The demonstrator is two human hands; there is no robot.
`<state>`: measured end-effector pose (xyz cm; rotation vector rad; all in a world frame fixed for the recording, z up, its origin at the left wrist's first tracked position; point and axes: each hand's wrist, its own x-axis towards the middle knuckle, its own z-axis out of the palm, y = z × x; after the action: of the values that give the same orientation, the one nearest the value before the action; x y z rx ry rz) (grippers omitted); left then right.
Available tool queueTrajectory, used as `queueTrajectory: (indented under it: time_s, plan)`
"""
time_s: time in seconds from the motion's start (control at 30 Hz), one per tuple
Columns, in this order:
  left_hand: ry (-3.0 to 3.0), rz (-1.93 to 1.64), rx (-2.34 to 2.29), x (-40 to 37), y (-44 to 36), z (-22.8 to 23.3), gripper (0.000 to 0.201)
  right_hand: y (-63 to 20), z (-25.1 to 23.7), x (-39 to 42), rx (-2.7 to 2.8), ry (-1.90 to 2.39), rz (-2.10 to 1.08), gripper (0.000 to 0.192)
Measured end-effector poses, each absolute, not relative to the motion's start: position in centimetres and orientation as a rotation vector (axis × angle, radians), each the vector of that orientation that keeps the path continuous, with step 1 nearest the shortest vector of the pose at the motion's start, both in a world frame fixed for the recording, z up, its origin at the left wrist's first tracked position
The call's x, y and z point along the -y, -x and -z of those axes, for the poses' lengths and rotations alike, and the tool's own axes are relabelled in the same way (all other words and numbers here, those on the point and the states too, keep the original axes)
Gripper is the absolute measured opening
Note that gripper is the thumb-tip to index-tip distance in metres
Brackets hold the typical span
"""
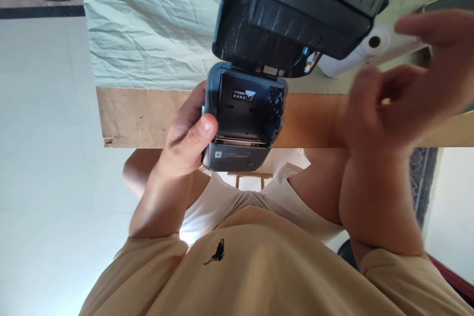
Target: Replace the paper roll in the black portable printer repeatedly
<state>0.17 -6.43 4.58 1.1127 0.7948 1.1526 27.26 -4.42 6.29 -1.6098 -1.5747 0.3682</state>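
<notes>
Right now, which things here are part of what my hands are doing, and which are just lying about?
In use:
printer, lid open, gripped by the left hand
paper roll, just beyond the right hand, which is blurred and not clearly touching it

Lying about:
cloth on the table
dark flat thing at the far right, too cut off to name

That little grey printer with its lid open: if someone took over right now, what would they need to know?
Left hand grips the printer by its side, thumb on the front edge, at the table edge. Lid is swung open; the paper bay looks empty. Right hand is blurred, beside the white paper roll lying on the cloth-covered table; whether it holds anything is unclear. Done: lid open. Left: roll not yet in the bay.
</notes>
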Motion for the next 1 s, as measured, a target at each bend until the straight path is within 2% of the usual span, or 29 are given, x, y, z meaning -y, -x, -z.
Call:
queueTrajectory:
  time_s: [0.1, 0.17, 0.23, 0.37, 0.57, 0.63, 0.73, 0.83, 1.0]
  plan:
    - [-1.059, -1.018, -0.869, 6.5, 0.0, -5.6, 0.061, -26.2, -6.0, 3.5, 1.796, 1.587, -0.126, 0.049]
    - [-1.083, -1.038, -0.837, 6.5, 0.1, -5.6, 0.061, -26.1, -5.8, 3.0, 1.841, 1.691, -0.059, 0.051]
    - [-1.107, -1.082, -0.807, 6.4, 0.0, -5.1, 0.061, -26.0, -5.7, 2.9, 1.824, 1.727, -0.063, 0.042]
    - [-1.184, -1.212, -0.765, 6.7, -0.8, -4.1, 0.062, -25.7, -5.8, 3.6, 1.944, 1.499, -0.181, 0.018]
    - [-1.094, -1.289, -0.822, 7.4, -2.3, -5.1, 0.053, -25.4, -5.7, 3.7, 2.036, 1.458, -0.187, 0.018]
    - [-1.099, -1.277, -0.804, 7.4, -2.3, -5.2, 0.053, -25.7, -5.4, 3.6, 2.046, 1.441, -0.197, 0.023]
    - [-1.112, -1.259, -0.8, 7.2, -1.9, -4.8, 0.055, -26.0, -5.3, 3.8, 1.994, 1.382, -0.268, 0.042]
    - [-1.152, -1.205, -0.756, 6.7, -1.2, -3.9, 0.056, -26.0, -5.6, 4.1, 2.016, 1.34, -0.373, 0.048]
    - [-1.172, -1.178, -0.728, 6.4, -0.2, -4.1, 0.056, -25.8, -6.0, 4.0, 2.115, 1.345, -0.304, 0.027]
